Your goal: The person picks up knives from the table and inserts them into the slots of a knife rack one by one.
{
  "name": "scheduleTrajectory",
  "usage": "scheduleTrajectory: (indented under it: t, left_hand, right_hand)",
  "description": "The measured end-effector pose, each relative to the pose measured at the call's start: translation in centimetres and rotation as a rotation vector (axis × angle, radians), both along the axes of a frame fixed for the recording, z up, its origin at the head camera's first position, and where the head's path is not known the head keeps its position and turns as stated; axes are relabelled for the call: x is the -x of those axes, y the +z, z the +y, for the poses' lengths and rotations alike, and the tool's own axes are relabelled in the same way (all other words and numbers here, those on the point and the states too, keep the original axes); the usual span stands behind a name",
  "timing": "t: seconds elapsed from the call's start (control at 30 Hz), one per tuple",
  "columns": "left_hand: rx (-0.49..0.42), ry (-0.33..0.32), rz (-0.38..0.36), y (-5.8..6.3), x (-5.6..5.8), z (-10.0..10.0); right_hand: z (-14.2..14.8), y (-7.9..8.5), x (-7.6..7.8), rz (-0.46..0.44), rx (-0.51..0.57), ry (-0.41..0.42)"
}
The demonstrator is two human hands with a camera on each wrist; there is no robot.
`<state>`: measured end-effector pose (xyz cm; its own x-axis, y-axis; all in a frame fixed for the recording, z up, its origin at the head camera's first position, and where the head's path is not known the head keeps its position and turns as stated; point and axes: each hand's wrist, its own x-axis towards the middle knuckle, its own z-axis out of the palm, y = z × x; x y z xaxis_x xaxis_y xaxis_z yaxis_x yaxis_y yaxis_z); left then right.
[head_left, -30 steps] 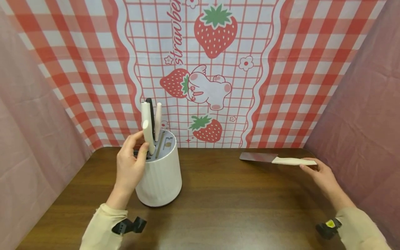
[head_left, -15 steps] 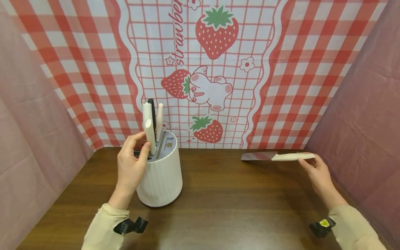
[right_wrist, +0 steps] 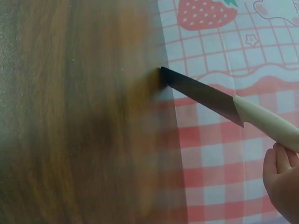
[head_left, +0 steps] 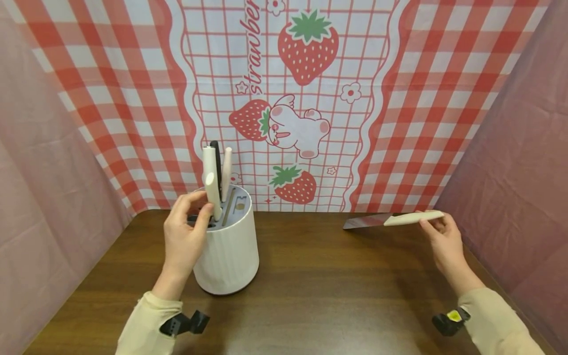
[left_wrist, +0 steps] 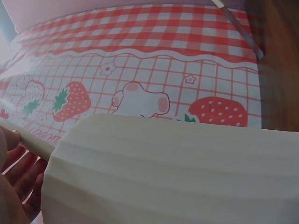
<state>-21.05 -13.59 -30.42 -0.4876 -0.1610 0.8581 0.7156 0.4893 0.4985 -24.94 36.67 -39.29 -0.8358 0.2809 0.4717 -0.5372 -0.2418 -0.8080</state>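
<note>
On the left of the head view stands a white ribbed knife block (head_left: 228, 261) with a grey slotted top. My left hand (head_left: 184, 236) is at its near left rim, thumb and fingers pinching a white-handled knife (head_left: 213, 195) whose blade is hidden inside the block. Over the right of the table, my right hand (head_left: 445, 241) grips the end of a kitchen knife (head_left: 412, 218) by its cream handle. This knife's broad blade (right_wrist: 205, 95) points left, tilted with its tip lowest, near the table's back edge. Whether the tip touches the wood I cannot tell.
Behind the held handle, a white handle (head_left: 208, 162), a black handle (head_left: 216, 167) and a pinkish handle (head_left: 227, 172) rise from the block. A strawberry-print cloth (head_left: 301, 123) hangs behind the brown table (head_left: 319, 296). Pink curtains (head_left: 501, 172) flank both sides.
My right hand has moved left and slightly up, raising the knife's handle end so the blade slants down to the left. My left hand stays almost still at the block.
</note>
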Motion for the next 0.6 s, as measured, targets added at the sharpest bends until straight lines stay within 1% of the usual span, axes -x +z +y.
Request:
scheduleTrajectory:
  t: [0.07, 0.13, 0.2, 0.3, 0.47, 0.6]
  left_hand:
    - [-0.009, -0.007, -0.006, 0.1, -0.3, 0.0]
    - [-0.018, -0.012, -0.013, 0.3, -0.5, 0.0]
    - [-0.025, -0.017, -0.018, 0.4, -0.8, 0.0]
    - [-0.032, -0.023, -0.013, 0.4, -1.1, -0.1]
    - [-0.036, -0.043, 0.007, 0.5, -1.4, 0.0]
    - [-0.035, -0.058, 0.016, 0.6, -1.5, 0.1]
  right_hand:
    - [-0.1, 0.1, 0.1, 0.010, 0.010, -0.004]
    - [-0.3, 0.4, 0.1, 0.026, 0.056, 0.020]
    - [-1.4, 1.6, -0.7, -0.003, 0.032, -0.019]
    - [-2.1, 2.4, -1.0, -0.014, 0.063, -0.031]
    - [-2.6, 3.2, -1.0, -0.062, 0.027, -0.110]
    - [-2.8, 3.5, -0.7, -0.047, 0.012, -0.098]
